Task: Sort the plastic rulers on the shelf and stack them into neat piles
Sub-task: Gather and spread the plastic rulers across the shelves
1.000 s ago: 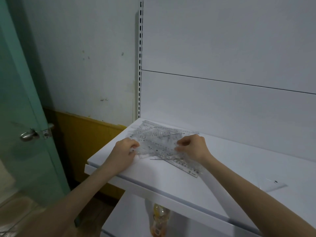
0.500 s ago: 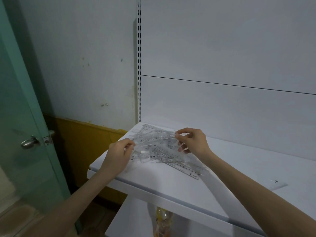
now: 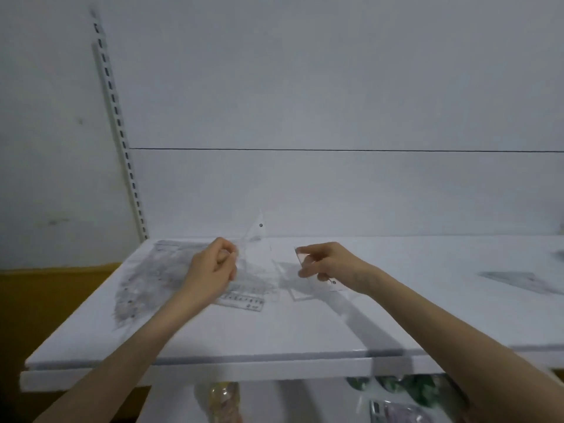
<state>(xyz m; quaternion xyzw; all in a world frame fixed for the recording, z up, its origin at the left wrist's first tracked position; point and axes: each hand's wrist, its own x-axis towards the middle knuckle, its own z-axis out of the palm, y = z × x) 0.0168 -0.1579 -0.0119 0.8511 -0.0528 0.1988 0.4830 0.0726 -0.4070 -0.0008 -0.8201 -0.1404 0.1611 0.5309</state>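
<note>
A jumbled heap of clear plastic rulers (image 3: pixel 152 279) lies on the left part of the white shelf (image 3: pixel 274 331). My left hand (image 3: pixel 210 270) pinches a clear triangular ruler (image 3: pixel 256 236) and holds it upright above the heap's right edge. My right hand (image 3: pixel 329 264) pinches another clear ruler (image 3: pixel 308 282), which hangs just over the shelf to the right of the heap. A straight ruler (image 3: pixel 244 300) sticks out from the heap below my left wrist.
A separate clear triangle ruler (image 3: pixel 525 280) lies on the shelf at the far right. A slotted shelf upright (image 3: pixel 122 141) runs up the back wall on the left. Packaged goods (image 3: pixel 396 401) sit on the lower shelf.
Both hands have lifted off the heap, each holding a ruler. The right hand moved right, away from the heap. The camera swung right and closer, so the green door left the view.
</note>
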